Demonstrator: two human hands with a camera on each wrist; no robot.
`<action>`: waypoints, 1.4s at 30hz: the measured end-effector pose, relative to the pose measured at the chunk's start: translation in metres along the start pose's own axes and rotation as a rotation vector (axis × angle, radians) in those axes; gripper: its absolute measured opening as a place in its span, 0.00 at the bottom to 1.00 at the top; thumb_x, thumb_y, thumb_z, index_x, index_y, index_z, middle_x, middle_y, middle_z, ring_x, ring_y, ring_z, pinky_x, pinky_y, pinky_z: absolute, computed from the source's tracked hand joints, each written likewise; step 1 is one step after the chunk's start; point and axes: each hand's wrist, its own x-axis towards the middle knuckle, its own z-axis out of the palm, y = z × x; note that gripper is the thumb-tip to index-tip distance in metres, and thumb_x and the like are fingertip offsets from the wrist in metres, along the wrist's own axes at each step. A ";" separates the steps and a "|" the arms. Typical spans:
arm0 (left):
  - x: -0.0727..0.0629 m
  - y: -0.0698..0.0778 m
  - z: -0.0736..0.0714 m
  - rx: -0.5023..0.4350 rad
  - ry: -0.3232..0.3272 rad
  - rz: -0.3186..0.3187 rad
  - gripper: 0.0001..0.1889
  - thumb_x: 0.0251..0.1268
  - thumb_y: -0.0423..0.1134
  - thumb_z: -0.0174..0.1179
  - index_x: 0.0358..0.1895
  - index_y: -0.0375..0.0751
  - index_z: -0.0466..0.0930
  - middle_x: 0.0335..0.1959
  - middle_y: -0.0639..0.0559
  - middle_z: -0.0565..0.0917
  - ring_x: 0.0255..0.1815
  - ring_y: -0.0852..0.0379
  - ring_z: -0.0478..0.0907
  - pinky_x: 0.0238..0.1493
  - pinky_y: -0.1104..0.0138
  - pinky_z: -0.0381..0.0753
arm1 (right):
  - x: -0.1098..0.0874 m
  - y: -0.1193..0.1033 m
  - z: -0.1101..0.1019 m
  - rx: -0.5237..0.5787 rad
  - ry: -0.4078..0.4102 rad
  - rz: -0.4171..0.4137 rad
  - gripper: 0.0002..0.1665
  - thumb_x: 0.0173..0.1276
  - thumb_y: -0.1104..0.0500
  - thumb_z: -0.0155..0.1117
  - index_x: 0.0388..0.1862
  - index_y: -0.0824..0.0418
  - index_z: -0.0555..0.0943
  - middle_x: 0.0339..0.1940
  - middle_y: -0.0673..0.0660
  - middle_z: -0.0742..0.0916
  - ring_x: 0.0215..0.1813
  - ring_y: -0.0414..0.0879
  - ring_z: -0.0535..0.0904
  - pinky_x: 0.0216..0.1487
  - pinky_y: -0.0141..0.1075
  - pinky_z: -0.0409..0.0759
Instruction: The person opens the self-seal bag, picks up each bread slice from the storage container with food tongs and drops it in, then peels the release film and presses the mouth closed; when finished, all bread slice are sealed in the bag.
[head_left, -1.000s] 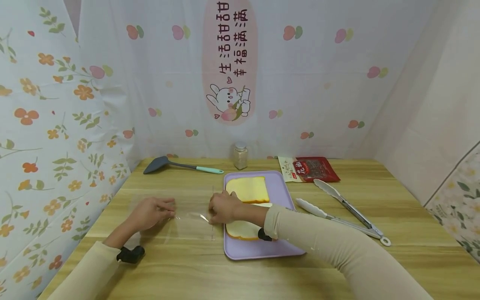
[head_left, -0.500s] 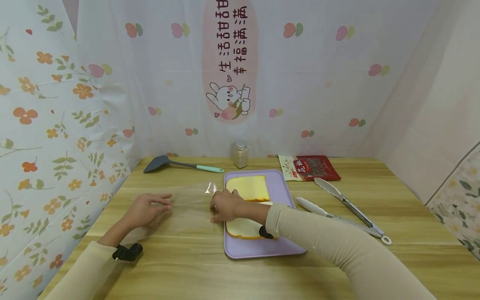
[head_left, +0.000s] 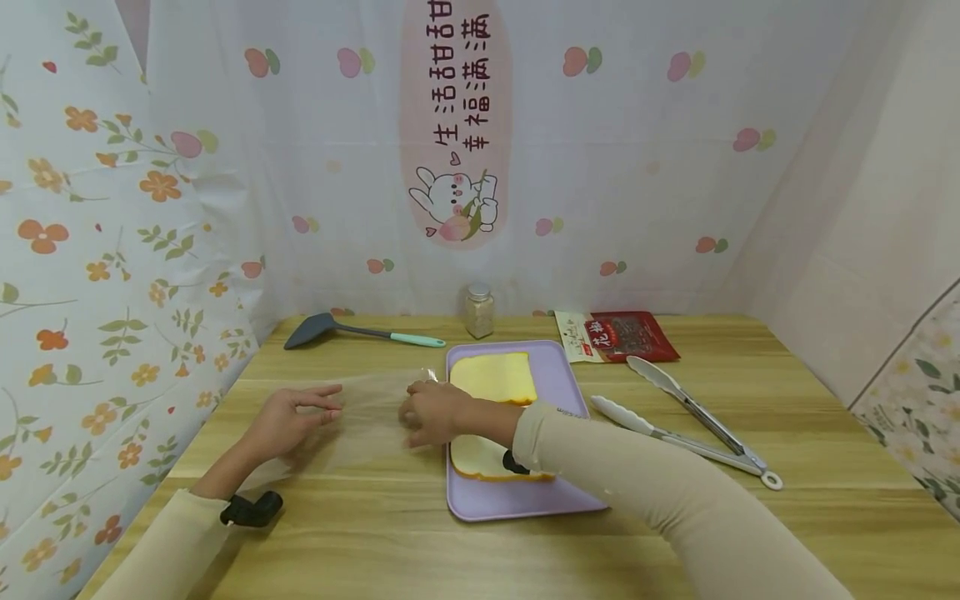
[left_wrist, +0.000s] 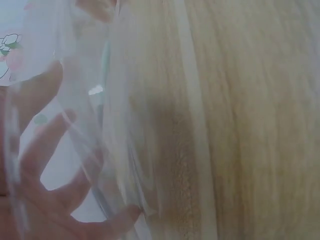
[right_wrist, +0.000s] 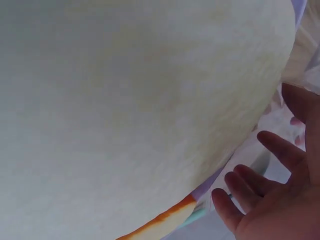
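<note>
A thin clear plastic bag point(head_left: 366, 421) stretches between my two hands over the table. My left hand point(head_left: 294, 423) is at its left end, and the left wrist view shows the spread fingers point(left_wrist: 47, 142) through folds of the plastic. At the bag's right end is my right hand point(head_left: 435, 414), over the left edge of the purple tray point(head_left: 517, 505). In the right wrist view its fingers point(right_wrist: 240, 187) are relaxed and apart, the thumb close to the plastic's edge. Two bread slices lie on the tray: a yellowish one point(head_left: 491, 377) behind and a pale one point(head_left: 480, 457) nearer, partly hidden by my right arm.
A spatula point(head_left: 360, 331) with a mint handle lies at the back left, a small spice jar point(head_left: 479, 312) behind the tray. To the right are a red-and-white packet point(head_left: 615, 337) and white-tipped tongs point(head_left: 697, 450). Patterned cloth point(head_left: 337, 200) surrounds the table.
The bag has lifted and spread between my hands, its glare shifting. My right hand has loosened and moved slightly left; the left hand has drawn back a little left.
</note>
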 end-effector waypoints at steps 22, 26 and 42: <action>-0.001 0.000 -0.003 -0.093 0.135 0.041 0.07 0.61 0.33 0.69 0.39 0.33 0.89 0.59 0.37 0.80 0.55 0.81 0.71 0.30 0.74 0.76 | 0.009 0.002 0.000 0.000 -0.099 0.080 0.38 0.66 0.31 0.62 0.71 0.46 0.73 0.68 0.53 0.74 0.63 0.52 0.71 0.61 0.46 0.66; -0.001 0.000 -0.002 -0.094 0.112 0.010 0.07 0.63 0.34 0.68 0.40 0.34 0.89 0.60 0.38 0.80 0.56 0.78 0.73 0.30 0.70 0.78 | 0.011 0.001 -0.002 0.028 -0.102 0.060 0.34 0.65 0.34 0.65 0.65 0.48 0.77 0.71 0.54 0.71 0.69 0.54 0.66 0.66 0.49 0.64; -0.001 0.004 0.001 -0.106 0.103 -0.016 0.09 0.65 0.36 0.67 0.43 0.35 0.89 0.63 0.42 0.79 0.60 0.65 0.75 0.47 0.54 0.81 | 0.025 0.001 -0.001 0.074 -0.168 -0.261 0.26 0.76 0.54 0.58 0.72 0.46 0.73 0.78 0.62 0.63 0.77 0.57 0.58 0.76 0.43 0.54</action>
